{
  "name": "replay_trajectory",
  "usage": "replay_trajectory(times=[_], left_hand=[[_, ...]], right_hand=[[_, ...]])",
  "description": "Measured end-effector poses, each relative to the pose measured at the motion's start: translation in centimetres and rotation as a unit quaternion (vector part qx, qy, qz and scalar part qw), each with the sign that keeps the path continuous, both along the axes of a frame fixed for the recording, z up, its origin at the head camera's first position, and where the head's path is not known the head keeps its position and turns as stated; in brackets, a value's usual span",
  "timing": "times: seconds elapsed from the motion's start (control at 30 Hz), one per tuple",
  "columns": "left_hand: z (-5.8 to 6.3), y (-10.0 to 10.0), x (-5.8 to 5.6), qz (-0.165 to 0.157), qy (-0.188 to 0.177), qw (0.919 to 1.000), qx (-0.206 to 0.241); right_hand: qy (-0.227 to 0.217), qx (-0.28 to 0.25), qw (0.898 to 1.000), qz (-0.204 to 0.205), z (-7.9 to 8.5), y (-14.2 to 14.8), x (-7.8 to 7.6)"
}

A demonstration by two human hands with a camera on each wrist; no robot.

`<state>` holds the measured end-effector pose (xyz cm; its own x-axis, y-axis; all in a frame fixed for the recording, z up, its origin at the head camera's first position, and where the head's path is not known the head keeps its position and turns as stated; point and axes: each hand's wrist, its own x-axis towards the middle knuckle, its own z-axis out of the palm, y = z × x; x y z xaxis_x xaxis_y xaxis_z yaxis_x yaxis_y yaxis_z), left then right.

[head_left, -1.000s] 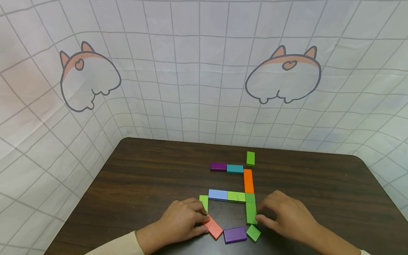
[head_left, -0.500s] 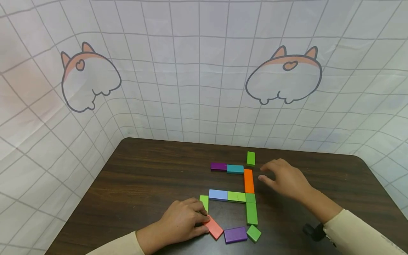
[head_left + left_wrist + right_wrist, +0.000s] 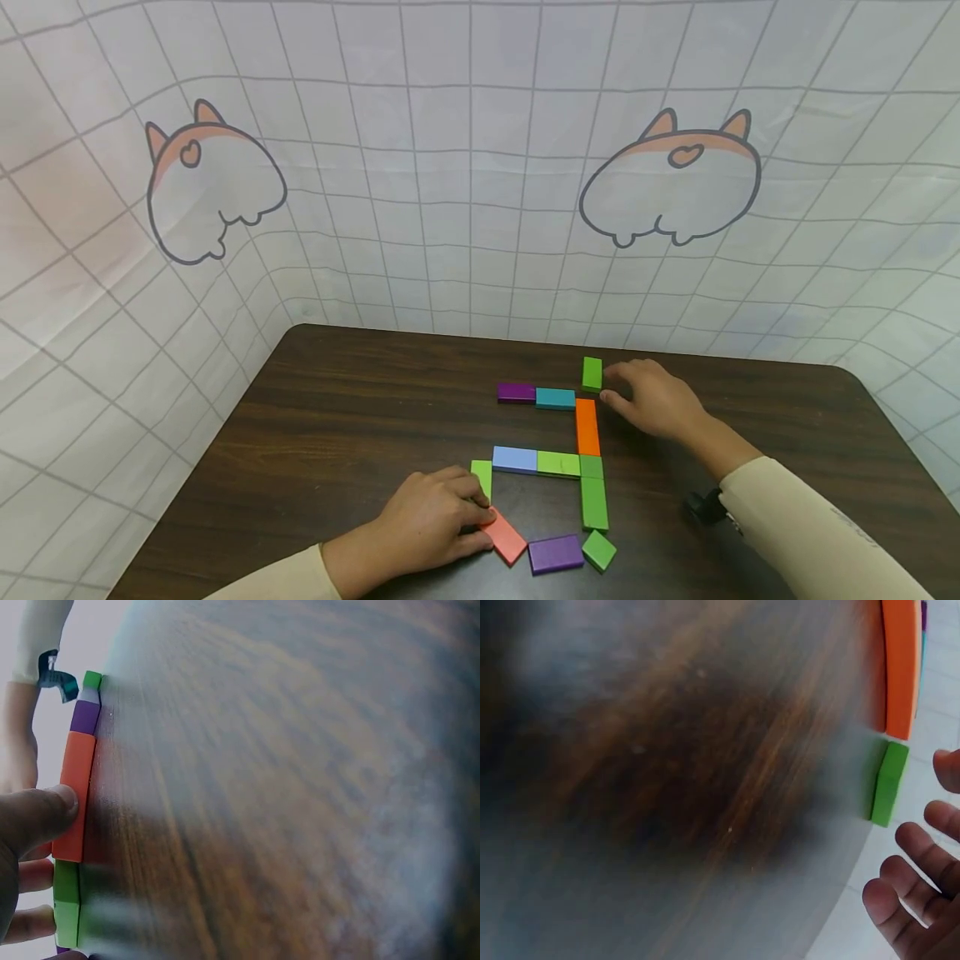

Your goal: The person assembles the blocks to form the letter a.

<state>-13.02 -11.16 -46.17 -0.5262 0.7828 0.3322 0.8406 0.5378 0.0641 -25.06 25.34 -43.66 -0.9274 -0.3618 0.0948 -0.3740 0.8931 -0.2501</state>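
Observation:
My left hand [image 3: 427,518] holds a salmon-pink rectangular block [image 3: 507,539] flat on the table, its thumb against one side and fingertips at the upper end. Beside those fingers stands a light green block [image 3: 482,477], partly covered by them. At the far right my right hand [image 3: 654,400] reaches in with thumb and fingers apart, its fingertips right at the side of a small green block [image 3: 592,374]. The right wrist view shows the fingers spread near that green block [image 3: 890,784], nothing between them. Just below it lies an orange block [image 3: 587,427].
Teal [image 3: 555,399] and dark purple [image 3: 516,393] blocks form a row at the back. A blue block [image 3: 514,459] and lime block [image 3: 558,464] make a middle row, meeting a green column [image 3: 594,502]. In front lie a purple block [image 3: 556,555] and a tilted green block [image 3: 599,551].
My right hand has moved from beside the green column away toward the back, up to the far green block. My left hand stays on the pink block.

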Motion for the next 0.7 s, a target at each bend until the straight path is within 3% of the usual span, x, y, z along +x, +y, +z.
replay_trajectory(times=[0.27, 0.7], left_hand=[[0.1, 0.0, -0.1, -0.001, -0.002, 1.0000, 0.000], [-0.1, -0.1, -0.1, -0.002, 0.002, 1.0000, 0.003]], right_hand=[[-0.046, 0.012, 0.999, 0.007, -0.8, -0.6, -1.4], [-0.033, 0.022, 0.999, -0.027, -1.5, -0.5, -2.2]])
